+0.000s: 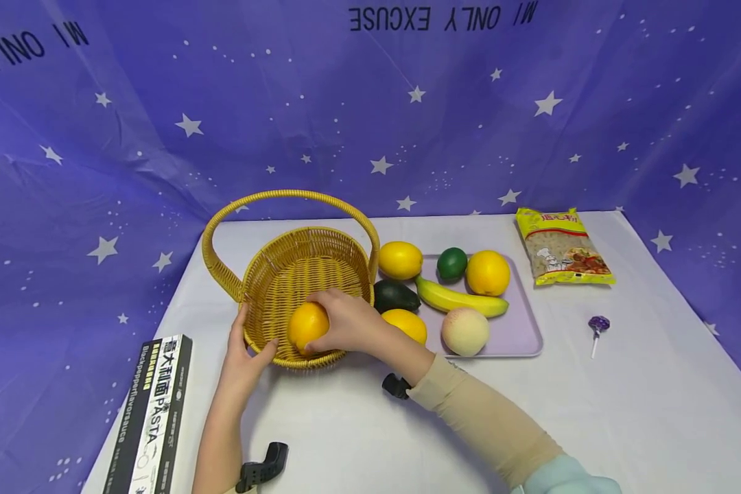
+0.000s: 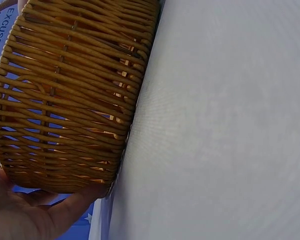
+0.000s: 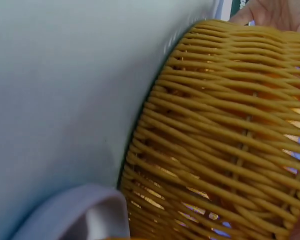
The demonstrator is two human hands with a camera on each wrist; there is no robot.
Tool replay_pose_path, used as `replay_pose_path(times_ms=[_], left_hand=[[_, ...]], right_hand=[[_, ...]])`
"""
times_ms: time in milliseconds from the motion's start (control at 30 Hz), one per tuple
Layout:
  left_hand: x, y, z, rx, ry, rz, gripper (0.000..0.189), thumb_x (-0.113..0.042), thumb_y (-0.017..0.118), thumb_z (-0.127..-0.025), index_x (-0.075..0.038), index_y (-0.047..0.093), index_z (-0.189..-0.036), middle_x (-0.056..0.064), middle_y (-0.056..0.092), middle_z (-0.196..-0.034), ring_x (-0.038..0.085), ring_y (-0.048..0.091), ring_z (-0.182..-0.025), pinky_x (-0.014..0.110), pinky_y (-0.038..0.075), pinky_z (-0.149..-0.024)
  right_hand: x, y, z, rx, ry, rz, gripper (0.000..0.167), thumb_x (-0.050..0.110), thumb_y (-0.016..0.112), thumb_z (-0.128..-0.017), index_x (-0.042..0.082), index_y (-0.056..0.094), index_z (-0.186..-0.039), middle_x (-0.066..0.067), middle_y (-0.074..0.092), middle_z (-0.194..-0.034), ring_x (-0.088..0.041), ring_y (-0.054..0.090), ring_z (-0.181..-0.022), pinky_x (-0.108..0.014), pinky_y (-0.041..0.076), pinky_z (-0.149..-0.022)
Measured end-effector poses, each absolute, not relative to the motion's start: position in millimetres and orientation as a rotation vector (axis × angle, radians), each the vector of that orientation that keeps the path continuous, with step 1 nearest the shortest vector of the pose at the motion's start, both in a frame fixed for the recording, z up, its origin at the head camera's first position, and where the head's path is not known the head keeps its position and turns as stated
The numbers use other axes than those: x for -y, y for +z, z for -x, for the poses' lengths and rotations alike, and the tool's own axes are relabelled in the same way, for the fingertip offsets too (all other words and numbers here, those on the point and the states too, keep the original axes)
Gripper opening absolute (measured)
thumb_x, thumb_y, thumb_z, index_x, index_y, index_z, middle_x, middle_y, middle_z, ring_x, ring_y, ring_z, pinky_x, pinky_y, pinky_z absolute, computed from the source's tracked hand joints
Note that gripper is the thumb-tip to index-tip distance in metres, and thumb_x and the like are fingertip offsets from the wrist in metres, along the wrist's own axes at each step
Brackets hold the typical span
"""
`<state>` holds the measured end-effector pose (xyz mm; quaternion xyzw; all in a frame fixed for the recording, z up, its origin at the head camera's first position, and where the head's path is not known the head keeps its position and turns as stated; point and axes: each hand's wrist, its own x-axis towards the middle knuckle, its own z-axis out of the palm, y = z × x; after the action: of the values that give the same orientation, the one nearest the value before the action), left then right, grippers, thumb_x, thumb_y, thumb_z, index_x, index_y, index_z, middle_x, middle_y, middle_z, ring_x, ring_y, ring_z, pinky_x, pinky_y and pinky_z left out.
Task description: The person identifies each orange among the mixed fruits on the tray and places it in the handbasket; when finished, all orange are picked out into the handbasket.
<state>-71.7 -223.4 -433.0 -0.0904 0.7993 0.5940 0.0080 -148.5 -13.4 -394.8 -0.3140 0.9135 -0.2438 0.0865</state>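
Note:
A yellow woven basket (image 1: 311,240) with a tall arched handle stands on the left side of the table. Inside it, near the front rim, is an orange (image 1: 307,326). My right hand (image 1: 348,321) reaches over the rim and holds that orange between thumb and fingers. With its thumb over the rim, my left hand (image 1: 247,357) grips the basket's left front side. The left wrist view shows left-hand fingers (image 2: 72,207) against the outer weave. In the right wrist view, the basket's wall (image 3: 225,120) hides the orange and most of the right hand.
Right of the basket, a lilac tray (image 1: 521,336) bears a banana (image 1: 460,299), a peach (image 1: 465,332), an orange (image 1: 488,273), an avocado (image 1: 395,296), a green lime (image 1: 452,264) and lemons (image 1: 401,260). Farther right lie a pasta bag (image 1: 565,248) and a lollipop (image 1: 599,324). A pasta box (image 1: 151,412) lies left.

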Motion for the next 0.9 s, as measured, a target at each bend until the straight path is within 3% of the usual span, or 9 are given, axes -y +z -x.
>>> replay_pose_path(times_ms=[400, 900], left_hand=[[221.9, -431.9, 71.1, -2.499, 1.873, 0.277, 0.088, -0.009, 0.058, -0.094, -0.020, -0.004, -0.156, 0.005, -0.005, -0.160, 0.033, 0.003, -0.145, 0.051, 0.011, -0.114], [222.8, -432.4, 71.4, -2.493, 1.848, 0.305, 0.088, -0.009, 0.058, -0.095, -0.023, -0.004, -0.156, 0.004, -0.006, -0.160, 0.032, 0.004, -0.145, 0.051, 0.014, -0.113]], right_hand=[[14.4, -397.2, 145.8, -2.718, -0.603, 1.021, 0.078, 0.056, 0.078, -0.071, 0.020, 0.054, -0.136, -0.002, 0.057, -0.124, -0.015, 0.059, -0.096, -0.030, 0.050, -0.078], [-11.2, -372.6, 146.2, -2.769, -0.758, 0.989, 0.073, 0.053, 0.072, -0.081, 0.021, 0.049, -0.142, -0.003, 0.053, -0.133, -0.020, 0.056, -0.115, -0.037, 0.049, -0.091]])
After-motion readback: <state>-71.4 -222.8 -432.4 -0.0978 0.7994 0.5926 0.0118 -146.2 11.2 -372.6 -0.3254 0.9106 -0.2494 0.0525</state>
